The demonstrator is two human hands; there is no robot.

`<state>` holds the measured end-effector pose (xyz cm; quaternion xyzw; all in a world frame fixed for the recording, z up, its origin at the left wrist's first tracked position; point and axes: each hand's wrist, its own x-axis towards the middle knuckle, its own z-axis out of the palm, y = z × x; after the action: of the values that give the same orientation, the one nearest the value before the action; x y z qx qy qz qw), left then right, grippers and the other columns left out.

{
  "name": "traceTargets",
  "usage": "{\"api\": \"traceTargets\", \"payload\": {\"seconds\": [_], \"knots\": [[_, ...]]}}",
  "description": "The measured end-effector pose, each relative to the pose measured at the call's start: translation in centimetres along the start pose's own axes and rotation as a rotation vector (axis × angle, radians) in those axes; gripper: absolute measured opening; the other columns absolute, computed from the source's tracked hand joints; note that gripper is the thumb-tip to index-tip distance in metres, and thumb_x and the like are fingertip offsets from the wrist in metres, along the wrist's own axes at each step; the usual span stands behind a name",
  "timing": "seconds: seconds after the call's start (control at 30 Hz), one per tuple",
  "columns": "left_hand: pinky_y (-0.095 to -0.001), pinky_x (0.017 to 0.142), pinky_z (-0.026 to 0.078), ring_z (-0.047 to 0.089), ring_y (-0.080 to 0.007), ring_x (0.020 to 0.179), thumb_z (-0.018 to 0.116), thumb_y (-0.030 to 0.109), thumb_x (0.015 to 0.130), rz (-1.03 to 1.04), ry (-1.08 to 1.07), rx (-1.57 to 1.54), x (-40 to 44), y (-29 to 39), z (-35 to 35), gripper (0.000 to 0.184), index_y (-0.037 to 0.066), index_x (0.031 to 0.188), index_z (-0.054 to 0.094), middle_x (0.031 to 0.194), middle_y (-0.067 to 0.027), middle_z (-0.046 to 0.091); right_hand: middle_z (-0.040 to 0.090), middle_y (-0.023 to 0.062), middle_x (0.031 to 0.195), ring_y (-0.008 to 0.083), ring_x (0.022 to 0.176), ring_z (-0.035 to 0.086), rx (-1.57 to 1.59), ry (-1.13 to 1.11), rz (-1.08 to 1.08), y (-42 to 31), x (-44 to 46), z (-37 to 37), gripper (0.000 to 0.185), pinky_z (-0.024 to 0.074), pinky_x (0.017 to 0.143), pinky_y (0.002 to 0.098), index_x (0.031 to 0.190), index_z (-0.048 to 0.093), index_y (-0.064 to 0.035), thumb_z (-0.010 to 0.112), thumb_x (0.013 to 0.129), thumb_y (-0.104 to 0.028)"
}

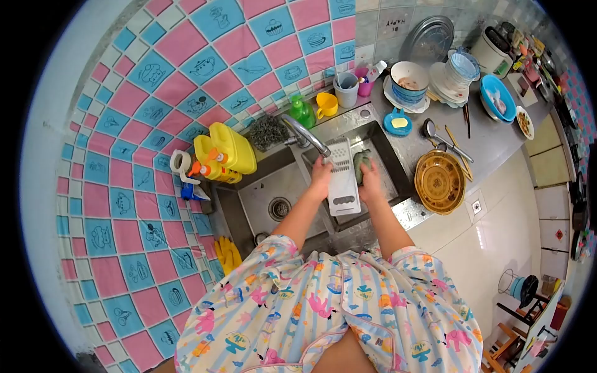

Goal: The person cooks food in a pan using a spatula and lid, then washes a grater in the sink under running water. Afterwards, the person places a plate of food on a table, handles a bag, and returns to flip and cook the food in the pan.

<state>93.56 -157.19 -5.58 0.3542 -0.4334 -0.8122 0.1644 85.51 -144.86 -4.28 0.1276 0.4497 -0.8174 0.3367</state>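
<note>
Over the right basin of the steel sink (403,177), my left hand (321,177) grips the left edge of a white grater (343,180), held lengthwise below the curved faucet (309,135). The fingers of my right hand (371,181) are wrapped round a green-grey scrubbing cloth or pad (360,163), just right of the grater; what it is exactly is hard to tell. A small gap shows between that hand and the grater.
Left of the sink stand yellow jugs (233,148) and yellow gloves (227,253). Behind it are a green bottle (302,112) and yellow cup (326,104). A brown basket (439,181), ladle (444,140) and stacked bowls (409,84) sit on the right counter.
</note>
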Motion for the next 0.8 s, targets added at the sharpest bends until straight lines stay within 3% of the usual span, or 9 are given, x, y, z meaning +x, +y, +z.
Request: {"api": "traceTargets", "payload": {"seconds": [0.1,0.13,0.2,0.23,0.37,0.5,0.6,0.77,0.8], "knots": [[-0.0359,0.082,0.049,0.058,-0.021,0.096,0.053,0.038,0.092,0.028,0.257,0.149,0.1,-2.5,2.0,0.045,0.009,0.125,0.043,0.109,-0.0062,0.057,0.062,0.0097,0.101,0.0175,0.089,0.058,-0.208,0.059,-0.163,0.2,-0.7,1.7,0.047,0.0475,0.074,0.0301,0.122,0.05,-0.0004,0.065,0.086,-0.027],[-0.0369,0.089,0.046,0.055,-0.0228,0.104,0.047,0.049,0.092,-0.075,0.117,0.098,-0.4,-1.4,2.6,0.053,0.012,0.13,0.042,0.115,-0.0066,0.056,0.062,0.0096,0.1,0.0173,0.088,0.059,-0.315,0.126,-0.176,-0.8,-1.9,3.2,0.047,0.0467,0.075,0.0289,0.121,0.052,-0.0007,0.065,0.086,-0.029],[-0.0384,0.093,0.043,0.053,-0.0252,0.108,0.045,0.052,0.092,-0.168,-0.091,-0.257,-1.3,-0.9,3.2,0.054,0.014,0.131,0.043,0.118,-0.0074,0.055,0.064,0.0113,0.097,0.0171,0.088,0.059,-0.354,0.111,-0.208,-0.6,-2.4,4.7,0.049,0.0454,0.076,0.028,0.113,0.057,0.0019,0.067,0.084,-0.037],[-0.0392,0.096,0.041,0.052,-0.0264,0.11,0.044,0.053,0.092,-0.215,-0.194,-0.437,-1.7,-0.7,3.5,0.055,0.015,0.131,0.043,0.12,-0.0078,0.055,0.065,0.0175,0.094,0.0218,0.086,0.062,-0.607,0.123,-0.403,0.1,-1.4,4.7,0.051,0.0471,0.073,0.0312,0.107,0.059,0.0047,0.067,0.081,-0.038],[-0.0403,0.089,0.047,0.059,-0.0257,0.099,0.04,0.055,0.091,-0.457,-0.229,-0.735,-3.8,1.2,3.4,0.052,0.014,0.12,0.053,0.113,-0.0087,0.06,0.063,0.0236,0.095,0.0359,0.086,0.062,-1.203,0.0,-0.55,-0.9,-1.1,5.8,0.038,0.0488,0.069,0.0409,0.102,0.061,0.0004,0.066,0.08,-0.03],[-0.0395,0.084,0.049,0.061,-0.0262,0.094,0.041,0.044,0.092,-0.33,-0.348,-0.764,-4.4,1.5,2.3,0.043,0.011,0.116,0.056,0.107,-0.0105,0.063,0.06,0.0231,0.105,0.0392,0.091,0.06,-1.491,-0.138,-0.696,-1.9,0.3,5.7,0.027,0.0476,0.075,0.0451,0.105,0.06,-0.0056,0.06,0.083,-0.02],[-0.0399,0.079,0.051,0.063,-0.0273,0.086,0.041,0.038,0.092,-0.33,-0.381,-0.637,-4.2,1.7,1.2,0.039,0.009,0.112,0.058,0.101,-0.0107,0.065,0.056,0.0246,0.113,0.0402,0.099,0.056,-1.326,-0.045,-0.966,-1.7,1.5,5.0,0.029,0.0438,0.084,0.0468,0.112,0.057,-0.0066,0.058,0.083,-0.014],[-0.0388,0.08,0.051,0.063,-0.0271,0.087,0.041,0.039,0.093,-0.319,-0.328,-0.638,-2.7,1.4,0.0,0.04,0.008,0.112,0.056,0.102,-0.0102,0.064,0.056,0.0231,0.115,0.039,0.103,0.053,-1.15,-0.27,-0.92,1.7,0.2,3.4,0.023,0.0406,0.089,0.0458,0.104,0.063,-0.0049,0.059,0.081,-0.009],[-0.0374,0.078,0.052,0.063,-0.0255,0.085,0.041,0.041,0.093,-0.322,-0.49,-0.762,-3.8,2.9,0.5,0.039,0.01,0.109,0.058,0.102,-0.0089,0.063,0.057,0.0224,0.114,0.0392,0.102,0.053,-1.138,-0.322,-0.915,1.5,-1.2,3.5,0.022,0.0408,0.088,0.0456,0.103,0.064,-0.0048,0.058,0.081,-0.009]]}}
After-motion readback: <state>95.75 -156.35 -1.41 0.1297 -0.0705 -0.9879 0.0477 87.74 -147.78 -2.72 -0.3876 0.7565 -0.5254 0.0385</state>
